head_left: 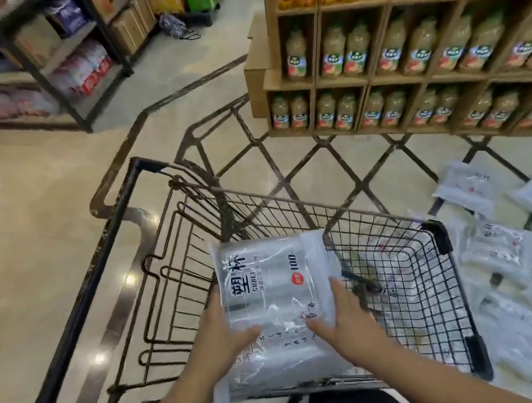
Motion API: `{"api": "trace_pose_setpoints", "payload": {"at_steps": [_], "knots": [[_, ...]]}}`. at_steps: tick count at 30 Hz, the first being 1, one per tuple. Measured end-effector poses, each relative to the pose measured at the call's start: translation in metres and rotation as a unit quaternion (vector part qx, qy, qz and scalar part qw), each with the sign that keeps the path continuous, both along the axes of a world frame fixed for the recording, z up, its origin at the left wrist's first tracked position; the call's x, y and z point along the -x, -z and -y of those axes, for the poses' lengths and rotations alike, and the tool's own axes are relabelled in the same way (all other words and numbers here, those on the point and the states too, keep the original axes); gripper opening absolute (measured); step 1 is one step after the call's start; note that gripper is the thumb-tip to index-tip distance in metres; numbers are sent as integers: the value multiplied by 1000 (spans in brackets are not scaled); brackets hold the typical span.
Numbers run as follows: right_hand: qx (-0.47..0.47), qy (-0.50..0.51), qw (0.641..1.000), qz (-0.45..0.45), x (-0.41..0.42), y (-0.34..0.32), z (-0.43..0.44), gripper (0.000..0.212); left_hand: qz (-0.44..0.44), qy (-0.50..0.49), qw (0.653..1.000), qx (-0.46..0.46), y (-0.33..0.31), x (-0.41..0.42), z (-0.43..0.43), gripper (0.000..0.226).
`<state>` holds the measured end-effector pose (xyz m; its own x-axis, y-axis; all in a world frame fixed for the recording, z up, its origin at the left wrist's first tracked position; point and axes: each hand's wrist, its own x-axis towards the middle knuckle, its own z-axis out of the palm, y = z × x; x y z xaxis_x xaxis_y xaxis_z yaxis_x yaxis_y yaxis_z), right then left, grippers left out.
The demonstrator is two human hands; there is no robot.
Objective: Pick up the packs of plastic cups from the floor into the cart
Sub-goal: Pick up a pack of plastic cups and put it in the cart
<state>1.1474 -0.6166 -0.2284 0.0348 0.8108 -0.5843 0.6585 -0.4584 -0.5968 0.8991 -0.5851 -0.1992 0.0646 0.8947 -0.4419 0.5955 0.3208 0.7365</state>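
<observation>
The held pack (pixel 270 287) hides the near rim of the cart (pixel 437 234) and part of its basket floor. Under that pack the fingers of the left hand (pixel 218 332) and the right hand (pixel 345 322) are out of sight; only the thumbs and backs show. The packs inside the cart (pixel 402 270) show only through its right wire wall, too smeared to count. Right of the cart, the floor packs (pixel 492 247) run off the right and bottom edges. Beyond the cart, the bottle shelf (pixel 367 80) is cut by the right edge, and its labels are unreadable. Far beyond the cart, a dark bundle (pixel 172 25) is too small to identify.
</observation>
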Motion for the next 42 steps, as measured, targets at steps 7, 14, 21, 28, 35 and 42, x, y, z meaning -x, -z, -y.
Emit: {"api": "trace_pose_setpoints", "payload": {"at_steps": [7,14,21,28,35,42], "knots": [[59,35,998,-11,-10,45,-34,100,19,18,997,73,50,-8,-40,107],[93,136,986,-39,10,122,-33,101,-22,45,993,104,132,-7,-71,116],[181,139,974,-19,22,206,-15,98,-77,50,983,161,219,-7,-48,113],[220,102,969,40,28,240,-22,89,-137,56,975,168,250,-11,-31,110],[156,-51,970,182,15,209,-31,112,-313,231,921,26,207,-24,-39,113],[79,-38,979,184,-6,126,-22,106,-299,243,922,-31,128,-7,-28,101]]}}
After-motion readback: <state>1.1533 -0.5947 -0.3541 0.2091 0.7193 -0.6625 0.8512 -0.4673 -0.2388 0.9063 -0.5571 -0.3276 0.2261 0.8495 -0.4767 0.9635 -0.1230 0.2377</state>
